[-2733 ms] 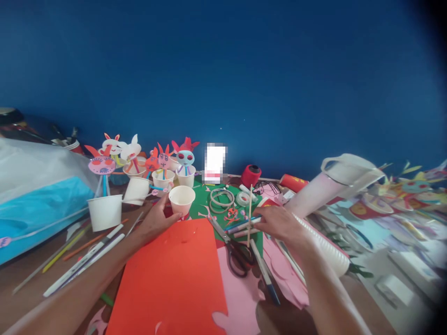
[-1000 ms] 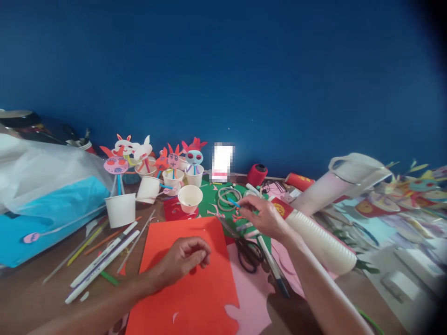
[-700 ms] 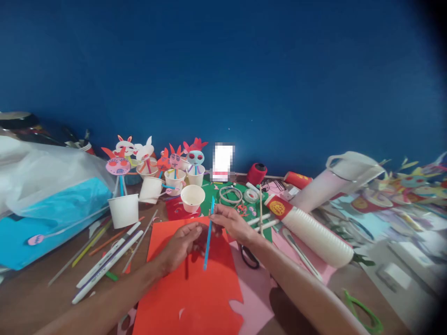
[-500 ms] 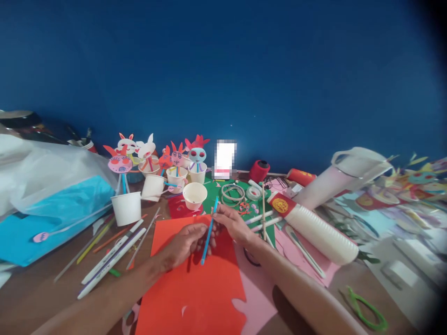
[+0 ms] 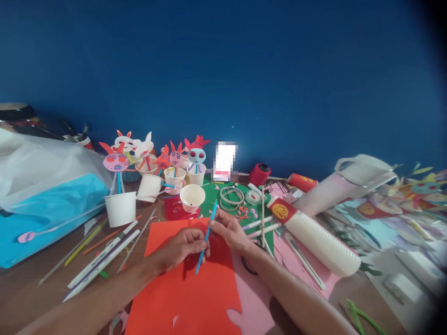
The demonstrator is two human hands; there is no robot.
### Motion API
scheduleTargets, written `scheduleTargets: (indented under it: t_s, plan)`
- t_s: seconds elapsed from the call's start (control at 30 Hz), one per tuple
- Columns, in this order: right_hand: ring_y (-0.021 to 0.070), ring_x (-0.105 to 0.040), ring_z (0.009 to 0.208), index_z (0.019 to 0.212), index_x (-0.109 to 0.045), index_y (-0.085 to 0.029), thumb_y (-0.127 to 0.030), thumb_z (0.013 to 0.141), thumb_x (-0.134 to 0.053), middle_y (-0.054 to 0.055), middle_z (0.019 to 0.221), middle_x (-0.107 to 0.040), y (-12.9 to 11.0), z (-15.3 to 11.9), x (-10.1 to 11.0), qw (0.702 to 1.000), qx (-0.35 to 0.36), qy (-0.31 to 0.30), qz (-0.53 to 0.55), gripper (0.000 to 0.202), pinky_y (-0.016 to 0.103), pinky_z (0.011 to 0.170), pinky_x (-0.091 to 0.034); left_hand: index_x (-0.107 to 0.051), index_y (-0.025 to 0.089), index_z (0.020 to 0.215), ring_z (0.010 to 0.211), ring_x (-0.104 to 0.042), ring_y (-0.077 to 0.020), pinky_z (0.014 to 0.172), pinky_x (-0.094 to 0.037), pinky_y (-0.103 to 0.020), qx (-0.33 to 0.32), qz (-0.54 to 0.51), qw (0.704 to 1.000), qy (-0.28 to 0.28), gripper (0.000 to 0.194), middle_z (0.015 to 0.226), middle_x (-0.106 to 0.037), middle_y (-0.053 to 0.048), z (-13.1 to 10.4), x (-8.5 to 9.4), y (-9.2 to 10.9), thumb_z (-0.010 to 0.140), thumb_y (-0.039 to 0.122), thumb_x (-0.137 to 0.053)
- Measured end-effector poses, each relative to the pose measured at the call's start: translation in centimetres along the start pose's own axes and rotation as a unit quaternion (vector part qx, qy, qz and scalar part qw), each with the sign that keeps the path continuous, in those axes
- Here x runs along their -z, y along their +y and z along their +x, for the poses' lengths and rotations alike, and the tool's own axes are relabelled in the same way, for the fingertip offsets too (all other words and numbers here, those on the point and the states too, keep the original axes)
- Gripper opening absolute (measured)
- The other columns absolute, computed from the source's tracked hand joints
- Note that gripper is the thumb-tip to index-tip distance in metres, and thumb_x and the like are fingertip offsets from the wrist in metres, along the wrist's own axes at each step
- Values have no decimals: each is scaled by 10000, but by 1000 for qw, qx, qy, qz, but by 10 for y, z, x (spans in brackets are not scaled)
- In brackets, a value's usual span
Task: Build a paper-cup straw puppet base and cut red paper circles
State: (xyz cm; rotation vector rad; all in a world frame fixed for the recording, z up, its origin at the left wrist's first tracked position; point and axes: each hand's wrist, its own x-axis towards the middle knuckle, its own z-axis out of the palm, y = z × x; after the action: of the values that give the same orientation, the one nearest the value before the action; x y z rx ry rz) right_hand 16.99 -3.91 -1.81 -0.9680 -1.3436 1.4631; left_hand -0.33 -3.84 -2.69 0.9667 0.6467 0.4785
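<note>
A thin blue stick (image 5: 200,263) slants upright between my two hands, over a large sheet of orange-red paper (image 5: 181,298). Its lower half is pinched by my left hand (image 5: 192,244), fingers closed around it. Higher up, near the tip, my right hand (image 5: 225,227) grips the same stick between thumb and fingers. Just beyond my hands stands a white paper cup (image 5: 192,198), open side up. Pink paper (image 5: 256,288) lies partly under the orange-red sheet, to its right.
Paper figures on sticks stand in white cups (image 5: 120,209) at the back left. White markers (image 5: 104,260) lie on the left. A sleeve of stacked cups (image 5: 321,242) and a white jug (image 5: 338,184) are on the right. Behind stands a blurred bright rectangle (image 5: 224,160).
My left hand has closed on the stick's lower half, where its fingers were looser before. The stick has shifted slightly down and left. The whole view has turned a little.
</note>
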Motion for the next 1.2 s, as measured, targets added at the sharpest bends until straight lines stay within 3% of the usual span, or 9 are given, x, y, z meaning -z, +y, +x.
scheduleTargets:
  t_s: [0.47, 0.7, 0.9, 1.2]
  plan:
    - [76, -481, 475, 758, -494, -170, -407, 751, -619, -50, 569, -540, 12, 1, 2, 999, 5, 22, 30, 268, 197, 483, -363, -629, 107, 822, 626, -607, -143, 558, -473, -243, 14, 36, 998, -43, 296, 784, -653, -86, 1, 4, 0, 829, 379, -514]
    - [59, -464, 467, 798, -503, -173, -358, 794, -583, -60, 586, -531, 15, 3, 7, 997, 24, 52, 49, 202, 183, 485, -363, -653, 107, 776, 556, -563, -104, 508, -404, -195, 21, 124, 991, -46, 264, 683, -639, -41, -1, 2, 2, 746, 369, -634]
    - [72, -485, 484, 874, -489, -189, -346, 855, -492, -50, 619, -545, 15, 5, 10, 995, 33, 69, 57, 159, 190, 488, -368, -628, 112, 723, 421, -460, -74, 405, -339, -180, 32, 166, 985, -39, 314, 544, -582, -5, -2, 3, -1, 748, 425, -606]
    - [73, -456, 460, 854, -486, -196, -380, 838, -516, -60, 596, -502, 11, 4, 9, 994, 44, 82, 53, 187, 192, 467, -390, -622, 132, 866, 520, -517, -91, 425, -396, -182, 30, 144, 987, -63, 299, 715, -609, -28, 1, 5, -4, 748, 407, -607]
